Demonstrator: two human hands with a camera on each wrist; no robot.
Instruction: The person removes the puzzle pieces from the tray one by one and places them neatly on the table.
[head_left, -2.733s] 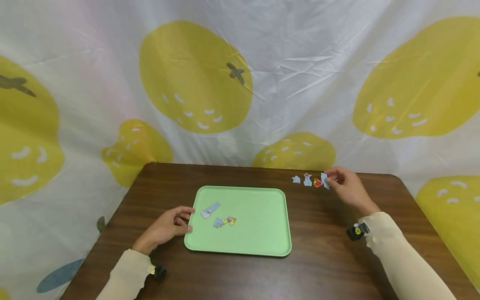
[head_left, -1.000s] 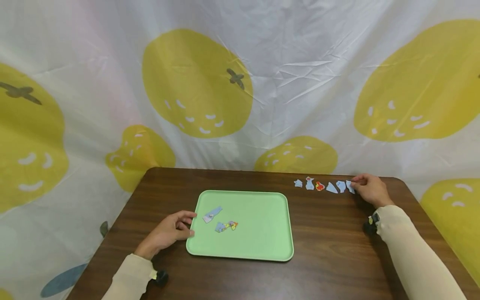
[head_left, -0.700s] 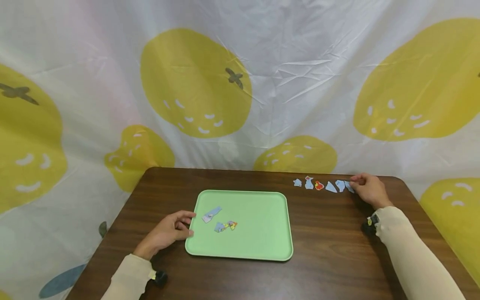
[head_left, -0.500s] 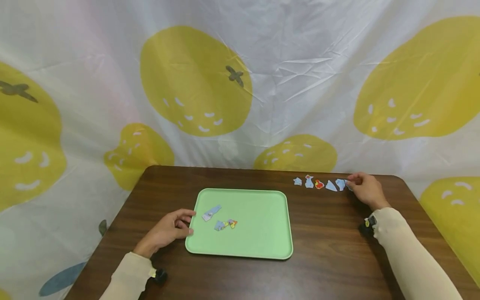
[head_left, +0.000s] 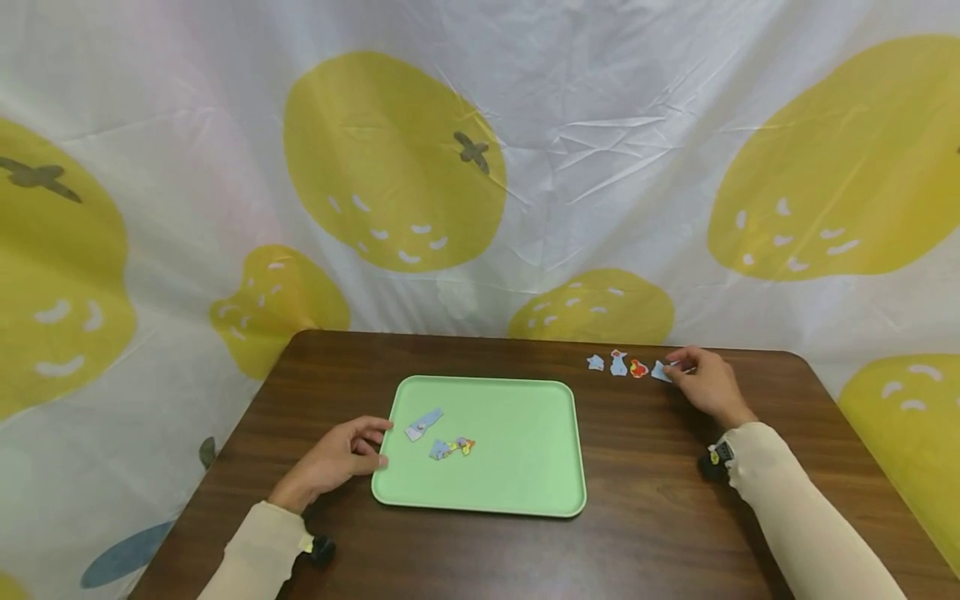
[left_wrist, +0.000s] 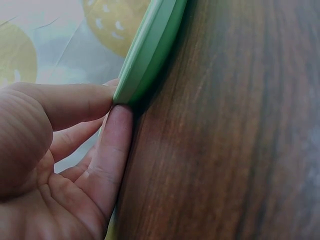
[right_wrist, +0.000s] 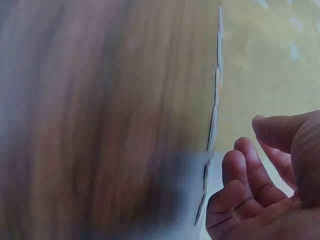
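My left hand pinches the left rim of a pale green tray. The left wrist view has thumb and fingers at the tray's edge. On the tray lie a long blue-grey puzzle piece and a small cluster of grey, yellow and orange pieces. At the far right, my right hand hovers over a row of flat irregular pieces: a star-like blue one, a taller blue one, a red one and a light blue one. Its fingers are loosely bent, holding nothing; it hides the row's right end.
A brown wooden table bears everything. Behind it hangs a white curtain with yellow fruit prints, close to the table's far edge. In the right wrist view the row of pieces appears edge-on, lying flat.
My right hand went rightward along the row, setting pieces down at its end, then came back left and now covers the last pieces. My left hand and the tray stay in place.
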